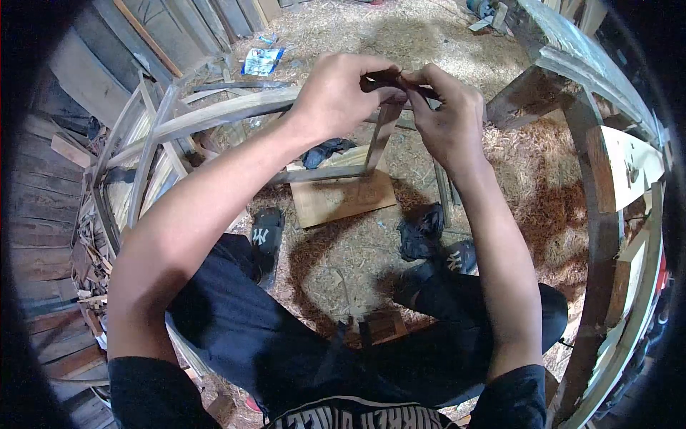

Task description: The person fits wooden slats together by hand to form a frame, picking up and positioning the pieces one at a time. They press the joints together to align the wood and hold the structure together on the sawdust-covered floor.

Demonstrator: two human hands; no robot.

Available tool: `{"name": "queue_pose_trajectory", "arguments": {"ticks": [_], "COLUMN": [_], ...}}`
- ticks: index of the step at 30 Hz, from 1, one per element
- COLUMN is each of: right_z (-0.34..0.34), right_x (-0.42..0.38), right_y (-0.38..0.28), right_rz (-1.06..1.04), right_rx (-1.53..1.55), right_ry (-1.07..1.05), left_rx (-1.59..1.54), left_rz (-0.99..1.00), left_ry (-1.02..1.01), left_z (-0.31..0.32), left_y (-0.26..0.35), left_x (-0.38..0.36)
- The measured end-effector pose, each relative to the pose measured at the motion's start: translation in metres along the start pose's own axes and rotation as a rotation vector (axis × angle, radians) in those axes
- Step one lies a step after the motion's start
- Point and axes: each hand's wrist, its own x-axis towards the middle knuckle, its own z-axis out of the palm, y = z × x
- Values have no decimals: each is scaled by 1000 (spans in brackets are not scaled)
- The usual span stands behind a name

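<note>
Both of my hands meet at the top centre, over a wooden frame. My left hand [339,96] has its thumb and fingers pressed together at the top of an upright wooden strip [382,136]. Close beside it, my right hand [450,114] pinches at the same spot, its fingertips nearly touching the left ones. What lies between the fingertips is too small and dark to make out. Below the hands, a flat wooden board [343,200] lies on the ground under a horizontal bar [321,174] of the frame.
Curved wooden pieces [221,116] extend to the left. A blue and white packet [262,61] lies on the shavings-covered floor [522,171]. A black plastic bag [420,232] is near my feet. At the right stands a bench [604,171] with wood blocks.
</note>
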Motion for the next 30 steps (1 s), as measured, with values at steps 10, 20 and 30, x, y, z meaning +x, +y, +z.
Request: {"name": "queue_pose_trajectory", "arguments": {"ticks": [10,20,30], "right_z": [0,-4,-6], "right_x": [2,2,1], "right_y": [-5,-5,-5], "right_rz": [-8,-30,-69], "right_rx": [42,-4,-35], "right_ry": [7,-3,-25], "left_rx": [57,37,60], "left_rz": [9,-5,56], "left_ry": [25,12,50], "left_z": [0,4,4], "left_y": [0,7,10], "left_x": [5,13,10]}}
